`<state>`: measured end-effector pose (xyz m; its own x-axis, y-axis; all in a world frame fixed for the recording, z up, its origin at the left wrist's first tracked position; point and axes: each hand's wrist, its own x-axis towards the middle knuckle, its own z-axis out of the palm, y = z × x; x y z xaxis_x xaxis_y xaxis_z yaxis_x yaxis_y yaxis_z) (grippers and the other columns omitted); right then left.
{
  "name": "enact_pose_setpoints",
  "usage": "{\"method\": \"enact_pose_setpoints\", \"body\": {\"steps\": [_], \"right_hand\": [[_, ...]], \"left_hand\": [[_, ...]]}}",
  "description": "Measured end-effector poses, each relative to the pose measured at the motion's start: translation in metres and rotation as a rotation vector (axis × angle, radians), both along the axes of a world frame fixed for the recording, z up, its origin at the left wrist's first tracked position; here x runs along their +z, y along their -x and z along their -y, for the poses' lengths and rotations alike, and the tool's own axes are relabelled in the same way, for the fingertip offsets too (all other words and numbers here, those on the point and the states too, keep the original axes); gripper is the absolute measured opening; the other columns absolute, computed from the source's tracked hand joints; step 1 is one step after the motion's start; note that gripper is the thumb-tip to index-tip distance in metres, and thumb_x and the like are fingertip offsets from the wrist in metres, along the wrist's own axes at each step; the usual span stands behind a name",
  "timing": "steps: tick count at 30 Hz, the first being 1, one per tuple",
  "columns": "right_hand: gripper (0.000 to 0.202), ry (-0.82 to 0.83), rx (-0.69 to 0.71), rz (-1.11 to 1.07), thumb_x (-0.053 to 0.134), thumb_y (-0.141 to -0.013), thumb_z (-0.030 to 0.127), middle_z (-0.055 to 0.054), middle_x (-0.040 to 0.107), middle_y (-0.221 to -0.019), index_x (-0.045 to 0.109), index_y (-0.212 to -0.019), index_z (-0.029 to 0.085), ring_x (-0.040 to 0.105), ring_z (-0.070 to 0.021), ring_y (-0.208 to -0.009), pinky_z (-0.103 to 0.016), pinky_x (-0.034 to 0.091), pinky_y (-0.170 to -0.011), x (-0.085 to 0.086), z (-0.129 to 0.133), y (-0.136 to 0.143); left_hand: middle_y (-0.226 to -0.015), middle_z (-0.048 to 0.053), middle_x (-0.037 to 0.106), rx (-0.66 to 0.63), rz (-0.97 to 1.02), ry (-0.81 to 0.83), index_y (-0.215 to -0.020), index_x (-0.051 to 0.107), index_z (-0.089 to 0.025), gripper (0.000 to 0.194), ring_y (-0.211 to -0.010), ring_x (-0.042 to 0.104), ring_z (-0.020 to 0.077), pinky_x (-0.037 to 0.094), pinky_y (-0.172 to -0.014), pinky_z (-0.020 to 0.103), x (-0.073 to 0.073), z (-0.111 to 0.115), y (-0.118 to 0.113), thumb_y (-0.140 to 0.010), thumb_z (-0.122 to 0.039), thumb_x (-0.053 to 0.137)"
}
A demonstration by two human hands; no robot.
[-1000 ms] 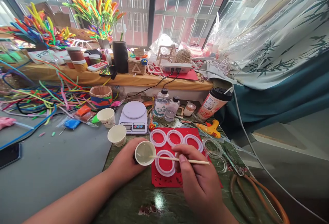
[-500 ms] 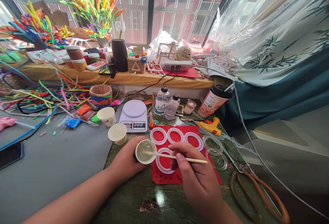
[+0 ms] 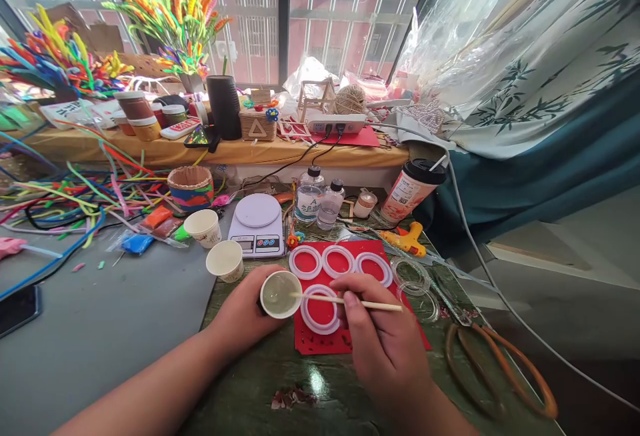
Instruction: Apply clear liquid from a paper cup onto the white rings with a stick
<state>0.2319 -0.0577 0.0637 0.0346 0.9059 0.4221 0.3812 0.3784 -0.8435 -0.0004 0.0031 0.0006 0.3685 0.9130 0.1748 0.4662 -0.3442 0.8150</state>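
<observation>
My left hand (image 3: 246, 309) is wrapped round a paper cup (image 3: 281, 295) that holds a clear, slightly cloudy liquid. Between the fingers of my right hand (image 3: 376, 329) is a thin wooden stick (image 3: 373, 305), its far end dipping into the cup. Under and beside my right hand lies a red sheet (image 3: 320, 345) with several white ring-shaped moulds on it; the nearest ring mould (image 3: 306, 316) sits just right of the cup. Two more paper cups, one nearer (image 3: 225, 263) and one farther (image 3: 203, 228), stand left of my left hand.
Behind the cups are a kitchen scale (image 3: 257, 223) and two bottles, one labelled A (image 3: 309, 199). Rightward lie a yellow glue gun (image 3: 407, 239), clear rings (image 3: 410, 276) and large scissors (image 3: 520, 363). A lidded drink cup (image 3: 407, 193) stands at the back right, a phone (image 3: 20, 309) far left.
The stick's tip has shifted within the liquid towards the cup's right side. Both hands keep their grips, and the whole view has slid slightly.
</observation>
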Motion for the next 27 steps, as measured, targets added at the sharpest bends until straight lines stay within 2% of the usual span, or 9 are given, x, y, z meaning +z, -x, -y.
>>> {"method": "enact_pose_setpoints", "body": {"steps": [4,7,9,15,19,21,25,27], "right_hand": [[0.025,0.028,0.062,0.001,0.051,-0.111,0.026,-0.002,0.073,-0.078,0.076,-0.111,0.024,0.069,-0.0185,-0.065,-0.029,0.054,-0.061,0.002,0.003,0.001],[0.024,0.008,0.019,0.016,0.051,-0.111,0.026,-0.003,0.074,-0.081,0.076,-0.113,0.023,0.069,-0.0192,-0.068,-0.029,0.054,-0.063,0.004,0.004,0.002],[0.024,0.004,0.049,0.009,0.052,-0.110,0.025,-0.003,0.074,-0.083,0.076,-0.113,0.023,0.070,-0.0191,-0.069,-0.029,0.055,-0.063,0.005,0.003,0.002],[0.025,0.030,0.046,-0.023,0.050,-0.111,0.023,-0.001,0.071,-0.076,0.074,-0.106,0.023,0.069,-0.0177,-0.067,-0.028,0.054,-0.062,0.009,0.003,0.002],[0.024,-0.020,0.077,0.004,0.051,-0.109,0.021,0.001,0.070,-0.075,0.072,-0.098,0.024,0.066,-0.0158,-0.064,-0.026,0.052,-0.060,0.014,0.004,0.003],[0.023,-0.007,0.073,-0.020,0.053,-0.110,0.023,0.000,0.072,-0.078,0.073,-0.099,0.024,0.068,-0.0165,-0.067,-0.026,0.053,-0.063,0.015,0.004,0.004],[0.034,0.164,0.172,-0.184,0.051,-0.115,0.039,-0.004,0.078,-0.086,0.078,-0.104,0.023,0.074,-0.0199,-0.076,-0.028,0.059,-0.067,0.014,0.005,0.001],[0.042,0.213,0.165,-0.214,0.047,-0.117,0.046,-0.004,0.076,-0.080,0.080,-0.105,0.022,0.072,-0.0202,-0.072,-0.028,0.057,-0.063,0.013,0.005,-0.003]], "left_hand": [[-0.128,0.010,0.080,0.009,-0.002,0.004,-0.127,0.071,-0.025,0.044,-0.116,0.078,0.0320,0.063,-0.105,0.048,0.001,0.000,-0.001,-0.084,-0.026,0.082],[-0.128,0.011,0.081,0.004,0.002,0.008,-0.127,0.071,-0.025,0.046,-0.116,0.078,0.0325,0.063,-0.105,0.048,0.002,0.000,-0.001,-0.082,-0.025,0.083],[-0.129,0.010,0.080,0.002,0.000,0.009,-0.127,0.070,-0.025,0.046,-0.117,0.077,0.0321,0.063,-0.106,0.048,0.003,0.000,-0.001,-0.083,-0.024,0.082],[-0.130,0.009,0.080,-0.001,-0.021,0.021,-0.126,0.070,-0.025,0.045,-0.118,0.077,0.0316,0.063,-0.106,0.047,0.004,-0.001,0.000,-0.083,-0.025,0.082],[-0.130,0.009,0.079,0.003,-0.018,0.012,-0.128,0.069,-0.025,0.046,-0.119,0.076,0.0313,0.062,-0.107,0.047,0.004,-0.001,-0.001,-0.084,-0.024,0.081],[-0.129,0.009,0.079,0.003,-0.011,0.008,-0.127,0.069,-0.025,0.043,-0.118,0.076,0.0304,0.062,-0.106,0.046,0.004,-0.001,-0.001,-0.086,-0.024,0.080],[-0.126,0.009,0.080,0.032,-0.001,0.001,-0.124,0.069,-0.025,0.040,-0.114,0.076,0.0301,0.062,-0.104,0.046,0.006,-0.001,-0.002,-0.086,-0.023,0.079],[-0.126,0.009,0.079,0.049,0.008,-0.004,-0.125,0.069,-0.025,0.041,-0.115,0.076,0.0301,0.062,-0.104,0.046,0.006,-0.002,-0.002,-0.085,-0.022,0.079]]}}
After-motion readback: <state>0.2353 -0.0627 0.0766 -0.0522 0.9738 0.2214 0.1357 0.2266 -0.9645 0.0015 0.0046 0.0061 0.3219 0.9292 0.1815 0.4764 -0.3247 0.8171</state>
